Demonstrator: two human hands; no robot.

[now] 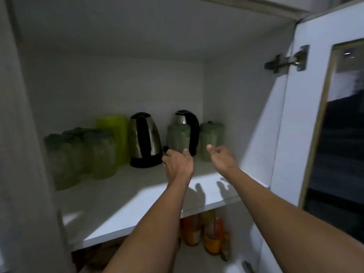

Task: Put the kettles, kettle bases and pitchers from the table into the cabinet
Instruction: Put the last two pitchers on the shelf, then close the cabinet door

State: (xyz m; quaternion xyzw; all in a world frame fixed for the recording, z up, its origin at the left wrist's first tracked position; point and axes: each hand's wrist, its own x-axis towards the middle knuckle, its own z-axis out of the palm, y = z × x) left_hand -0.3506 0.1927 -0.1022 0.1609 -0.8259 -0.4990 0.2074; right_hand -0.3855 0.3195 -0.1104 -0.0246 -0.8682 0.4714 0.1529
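Steel, black-handled kettle [144,139] rigid, slick: grip handle | left hand [178,164], right hand [223,157] released, empty | 2 kettles shelved

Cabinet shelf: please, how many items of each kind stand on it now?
On the shelf, both hands empty:
Steel kettles: 2
Bright yellow-green pitcher: 1
Pale green pitchers, right: 2
Dark green pitchers, left: about 3, blurred and overlapping
Total: about 8

The near pale pitcher [178,137] hides much of the rear kettle [186,120].
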